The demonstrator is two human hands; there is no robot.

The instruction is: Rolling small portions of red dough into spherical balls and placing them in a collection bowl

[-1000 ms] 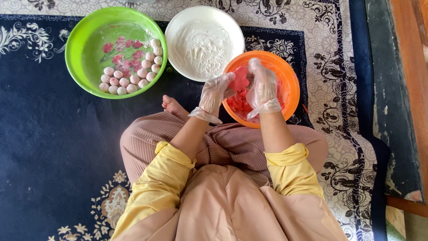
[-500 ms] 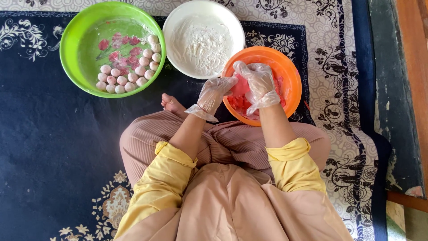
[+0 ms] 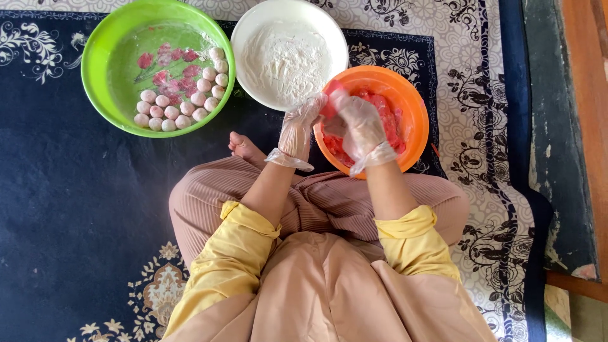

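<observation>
Working a small lump of red-pink paste (image 3: 330, 104) between both gloved hands, the person sits cross-legged on a dark blue patterned carpet (image 3: 63, 209). The left hand (image 3: 299, 130), in a thin clear plastic glove, is curled with its fingertips pressed against the lump; the right hand (image 3: 360, 123), gloved the same way, cups it from the other side, so both hands are partly closed on the lump. They meet over the near-left rim of the round orange plastic bowl (image 3: 415, 107), which holds more red paste under and beyond the right hand. Just beyond the left hand sits a round white bowl of white flour (image 3: 288, 54). Further out to the left of the left hand is a round green plastic bowl (image 3: 95, 63) with a cluster of small pale floured balls (image 3: 180, 107) in it. By the look of it, the step is shaping; it calls for even pressure from both palms.
</observation>
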